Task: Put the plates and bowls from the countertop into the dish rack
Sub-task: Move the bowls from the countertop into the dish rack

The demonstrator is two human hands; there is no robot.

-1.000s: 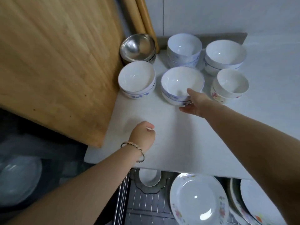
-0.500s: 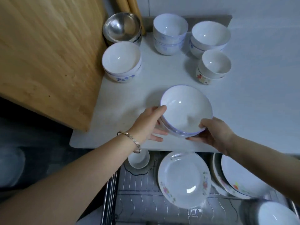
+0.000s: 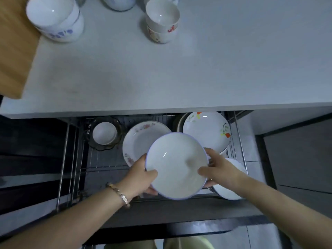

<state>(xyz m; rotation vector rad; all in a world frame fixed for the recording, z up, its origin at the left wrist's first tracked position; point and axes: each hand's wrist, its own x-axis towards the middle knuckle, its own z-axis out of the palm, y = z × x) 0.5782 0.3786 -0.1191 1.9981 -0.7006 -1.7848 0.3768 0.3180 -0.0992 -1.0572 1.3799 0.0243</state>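
you've got the white bowl (image 3: 177, 166) in both hands, held over the pull-out dish rack (image 3: 71, 159) below the countertop edge. your left hand (image 3: 142, 174) grips the bowl's left rim, thumb hooked over onto the inside, fingers wrapped underneath. there's a beaded bracelet (image 3: 119, 194) on that wrist. your right hand (image 3: 218, 169) has the right rim, thumb lying inside the bowl and fingers curled behind it. both hands are closed on it, and the bowl tilts a bit so you look straight into it. looks like a second bowl might be nested under it, but i can't tell for sure.

just behind your right hand another white dish (image 3: 230, 191) sits at the near right of the rack, mostly hidden. further back in the rack, a floral plate (image 3: 138, 139) is partly covered by your bowl, and to its right a plate with an orange and green print (image 3: 206, 132) leans toward you. on the far left of the rack a small white cup (image 3: 104, 133) sits inside a dark glass dish (image 3: 93, 141).

up on the countertop (image 3: 179, 78), well apart from your hands, a stack of bowls with blue flowers (image 3: 57, 20) is at the far left, right beside a wooden board (image 3: 12, 51). two stacked small bowls with red flowers (image 3: 161, 22) are to the right of that. more bowls (image 3: 118, 3) are cut off at the top edge.
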